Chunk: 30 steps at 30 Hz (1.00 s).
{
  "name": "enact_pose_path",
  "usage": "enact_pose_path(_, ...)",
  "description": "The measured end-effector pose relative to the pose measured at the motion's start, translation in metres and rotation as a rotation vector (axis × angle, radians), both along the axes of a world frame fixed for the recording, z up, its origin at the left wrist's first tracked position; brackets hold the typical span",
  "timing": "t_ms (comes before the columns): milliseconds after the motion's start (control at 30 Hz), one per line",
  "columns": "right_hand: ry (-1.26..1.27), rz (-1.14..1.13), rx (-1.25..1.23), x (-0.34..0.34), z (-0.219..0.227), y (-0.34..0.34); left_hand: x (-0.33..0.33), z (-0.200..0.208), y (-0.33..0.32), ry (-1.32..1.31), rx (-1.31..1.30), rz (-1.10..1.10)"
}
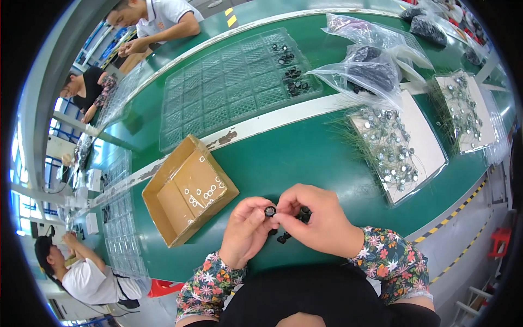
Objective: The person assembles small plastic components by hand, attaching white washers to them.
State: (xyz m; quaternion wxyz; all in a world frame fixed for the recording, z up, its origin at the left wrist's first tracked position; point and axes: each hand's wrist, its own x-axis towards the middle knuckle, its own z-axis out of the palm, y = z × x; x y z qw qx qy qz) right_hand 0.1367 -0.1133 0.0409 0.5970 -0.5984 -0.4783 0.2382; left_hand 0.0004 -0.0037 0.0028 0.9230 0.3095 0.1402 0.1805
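Observation:
Close to the table's near edge, my left hand (243,231) pinches a small round black part (270,211) between thumb and fingertips, its open round face turned up. My right hand (318,219) is closed, with thumb and forefinger meeting right beside that part. Whether those fingers also grip something small is too fine to make out. Several more small black parts (283,237) lie on the green tabletop under and between my hands, partly covered by my right hand.
Left of my hands, an open cardboard box (158,231) contains small white rings. Beyond it sits a clear compartment tray (218,103) with black parts at its right end. Plastic bags (376,71) of black parts lie far right, near boards (422,139) carrying wired silvery parts. Co-workers sit leftward.

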Motion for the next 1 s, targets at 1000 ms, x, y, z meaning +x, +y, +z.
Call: enact_pose_path(1000,0.603,0.196,-0.259,0.003,-0.009,0.002,0.002,0.006,-0.003,-0.017,0.195,-0.001)
